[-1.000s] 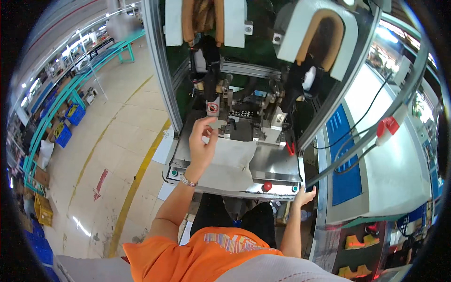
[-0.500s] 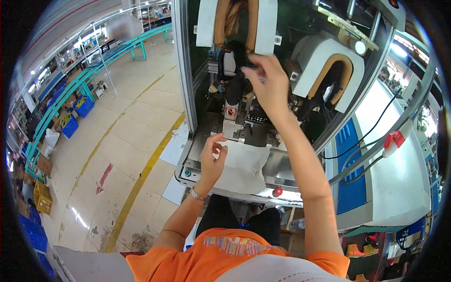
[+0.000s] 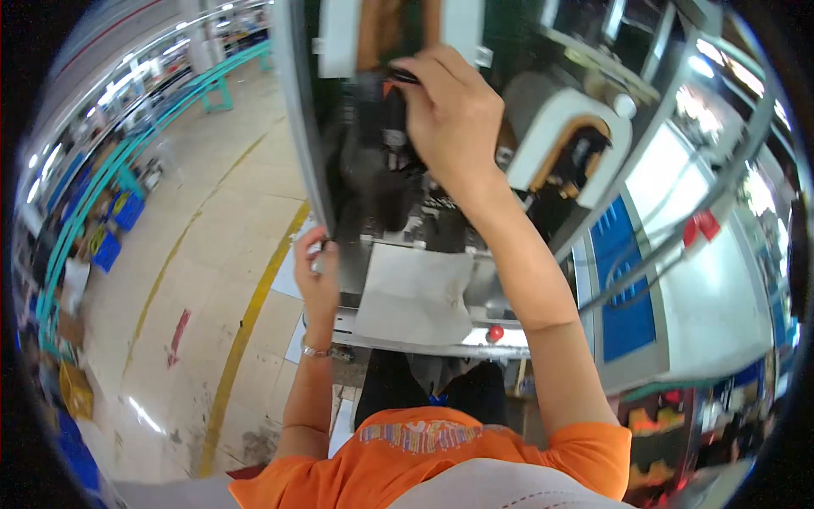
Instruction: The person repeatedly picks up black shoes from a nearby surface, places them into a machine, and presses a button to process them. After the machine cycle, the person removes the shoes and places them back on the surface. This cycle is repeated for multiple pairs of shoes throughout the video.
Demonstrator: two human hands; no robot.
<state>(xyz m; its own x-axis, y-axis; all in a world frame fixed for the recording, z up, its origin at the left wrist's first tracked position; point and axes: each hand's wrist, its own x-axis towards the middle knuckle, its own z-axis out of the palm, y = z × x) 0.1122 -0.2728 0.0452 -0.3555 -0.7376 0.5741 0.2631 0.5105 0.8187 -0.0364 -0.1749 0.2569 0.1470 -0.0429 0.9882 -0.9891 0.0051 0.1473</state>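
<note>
My right hand (image 3: 455,110) is closed on the top edge of a black shoe upper (image 3: 392,114), thumb and fingers pinching it. The upper stands on the machine's left station, below a white U-shaped clamp (image 3: 339,38) with tan padding; motion blurs its outline. By the machine's left front post, my left hand (image 3: 317,276) is raised with fingers loosely curled and apart, and I make out nothing held in it. On the right station, a second white padded clamp (image 3: 543,140) surrounds a dark piece (image 3: 581,153).
A pale sheet (image 3: 415,293) covers part of the machine's front ledge, beside a red knob (image 3: 495,333). The metal post (image 3: 309,127) bounds the left side. To the right are a white and blue cabinet (image 3: 623,280) and hanging cables. Orange shoes (image 3: 653,420) sit on a rack at lower right.
My right hand has moved up and left and closed on the black upper. My left hand has shifted left from over the sheet to the post. The view has swung slightly.
</note>
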